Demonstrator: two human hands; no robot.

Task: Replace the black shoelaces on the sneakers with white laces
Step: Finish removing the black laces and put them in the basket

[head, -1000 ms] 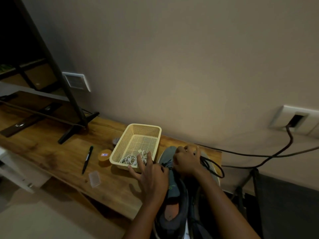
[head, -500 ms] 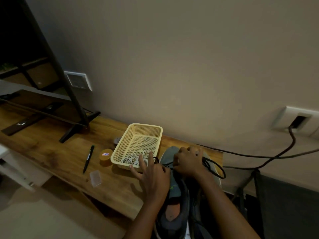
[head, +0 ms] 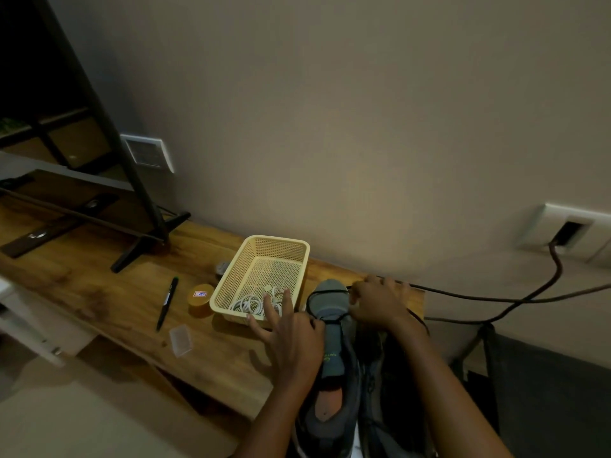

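Two grey sneakers stand side by side at the table's right end, toes toward the wall. The left sneaker (head: 332, 342) shows its tongue and open collar. A black lace (head: 325, 292) loops across its toe. My left hand (head: 291, 332) pinches that lace at the shoe's left side with thumb and forefinger, its other fingers spread. My right hand (head: 377, 302) is curled around the lace by the toe, over the darker right sneaker (head: 386, 391), which is mostly hidden. White laces (head: 249, 304) lie coiled in a cream mesh basket (head: 231, 282).
On the wooden table (head: 99, 292) lie a black pen (head: 167, 304), a small orange tin (head: 199, 298) and a clear plastic piece (head: 181, 340). A monitor stand (head: 145, 239) occupies the left. Dark cables (head: 529, 295) run from a wall socket at the right.
My right hand has shifted slightly right and away from the toe, drawing the black lace out into a wider loop across it. My left hand stays on the shoe's left side.
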